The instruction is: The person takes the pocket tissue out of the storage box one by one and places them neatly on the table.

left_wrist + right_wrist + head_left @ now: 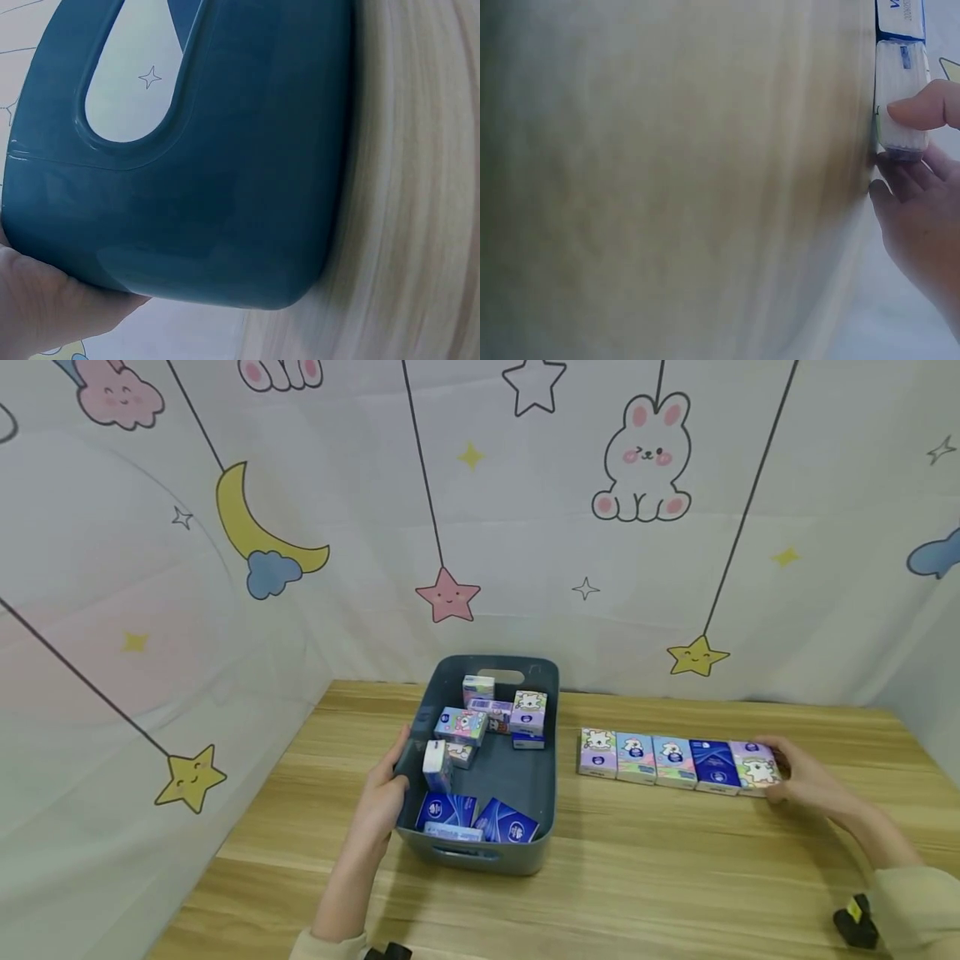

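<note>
At the left side of a blue-grey plastic basket [517, 781], my left hand [382, 797] grips the wall near the rim; in the left wrist view its thumb lies along the outside and its fingers are hidden. Small tissue packs, some dark blue [512, 822], others printed with cartoons [461, 724], lie loosely inside. My right hand [806, 781] holds the purple-and-white cartoon tissue pack [756, 768] at the right end of a row, thumb on the near side and fingers around the far end. A dark blue tissue pack [715, 766] sits directly beside it.
The row continues left with two light-blue packs [636, 756] and a purple one [597, 752], lying side by side on the wooden table [637, 877]. A white curtain [525, 527] with cartoon prints hangs behind and along the sides.
</note>
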Demonstrator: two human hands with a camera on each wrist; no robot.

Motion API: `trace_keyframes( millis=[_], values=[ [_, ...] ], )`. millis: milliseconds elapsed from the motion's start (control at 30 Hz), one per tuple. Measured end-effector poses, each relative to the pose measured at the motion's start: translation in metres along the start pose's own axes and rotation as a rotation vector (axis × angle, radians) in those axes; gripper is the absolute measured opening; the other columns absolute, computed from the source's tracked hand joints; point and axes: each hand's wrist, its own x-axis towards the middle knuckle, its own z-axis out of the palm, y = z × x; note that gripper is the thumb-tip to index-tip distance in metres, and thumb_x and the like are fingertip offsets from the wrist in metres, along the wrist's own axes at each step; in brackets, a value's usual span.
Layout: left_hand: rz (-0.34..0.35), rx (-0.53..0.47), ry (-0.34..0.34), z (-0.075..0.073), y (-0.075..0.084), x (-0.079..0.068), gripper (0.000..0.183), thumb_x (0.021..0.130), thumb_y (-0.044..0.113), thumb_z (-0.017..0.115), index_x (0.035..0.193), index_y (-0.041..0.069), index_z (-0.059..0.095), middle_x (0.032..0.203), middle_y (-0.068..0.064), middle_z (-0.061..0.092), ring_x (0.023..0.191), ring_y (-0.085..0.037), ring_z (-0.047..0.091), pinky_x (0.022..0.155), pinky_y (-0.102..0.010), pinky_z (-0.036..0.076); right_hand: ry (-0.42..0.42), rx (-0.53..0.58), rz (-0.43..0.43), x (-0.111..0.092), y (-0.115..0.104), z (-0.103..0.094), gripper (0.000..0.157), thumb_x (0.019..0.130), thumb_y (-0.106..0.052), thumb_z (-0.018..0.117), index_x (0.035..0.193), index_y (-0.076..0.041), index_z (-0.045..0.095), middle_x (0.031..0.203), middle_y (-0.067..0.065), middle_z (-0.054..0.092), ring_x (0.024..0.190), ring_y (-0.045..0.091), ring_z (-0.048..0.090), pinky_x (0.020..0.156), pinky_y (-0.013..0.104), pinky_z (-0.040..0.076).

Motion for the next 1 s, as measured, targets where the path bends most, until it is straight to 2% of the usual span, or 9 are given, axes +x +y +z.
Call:
trace_keyframes(
  millis=[33,167,400,633,1000],
  values=[
    [0.0,-0.002,-0.001,0.0,0.0,0.0,0.075,0.089,-0.006,0.03,0.153,0.033,0.022,0.163,0.001,0.012,0.151,-0.03,0.003,0.119,-0.058,0.008,0.003,0.003,-0.008,0.0,0.0,0.0,0.088,0.066,0.002,0.067,0.142,0.01,0.024,0.138,0.042,0.03,0.12,0.053,0.036,0.092,0.049,0.037],
    [0.013,-0.009,-0.003,0.0,0.001,-0.001,0.075,0.089,-0.006,0.03,0.153,0.03,0.021,0.163,0.002,0.012,0.151,-0.031,0.003,0.119,-0.058,0.008,-0.001,0.004,-0.016,0.0,0.001,0.001,0.089,0.066,0.002,0.066,0.144,0.01,0.022,0.139,0.042,0.027,0.118,0.054,0.035,0.092,0.066,0.032],
    [0.015,-0.01,-0.004,0.0,0.002,0.0,0.075,0.088,-0.007,0.03,0.153,0.029,0.021,0.163,0.004,0.012,0.151,-0.028,0.003,0.12,-0.057,0.007,-0.021,-0.043,-0.015,-0.001,0.0,0.002,0.091,0.071,-0.001,0.065,0.147,0.011,0.017,0.14,0.045,0.022,0.118,0.057,0.033,0.09,0.071,0.031],
    [0.01,-0.008,-0.004,0.0,0.001,0.0,0.074,0.088,-0.007,0.03,0.154,0.027,0.021,0.163,0.002,0.012,0.151,-0.029,0.003,0.119,-0.057,0.008,-0.036,-0.046,0.013,-0.003,-0.002,0.003,0.096,0.077,-0.011,0.07,0.149,0.008,0.011,0.143,0.046,0.018,0.122,0.059,0.029,0.092,0.073,0.029],
    [0.012,-0.011,-0.006,0.0,0.002,-0.002,0.074,0.088,-0.007,0.029,0.154,0.028,0.021,0.163,0.002,0.011,0.151,-0.028,0.002,0.12,-0.056,0.007,-0.021,-0.055,-0.033,-0.003,-0.01,0.002,0.097,0.077,-0.014,0.07,0.15,0.009,0.009,0.145,0.046,0.012,0.127,0.066,0.018,0.092,0.08,0.019]
  ],
)
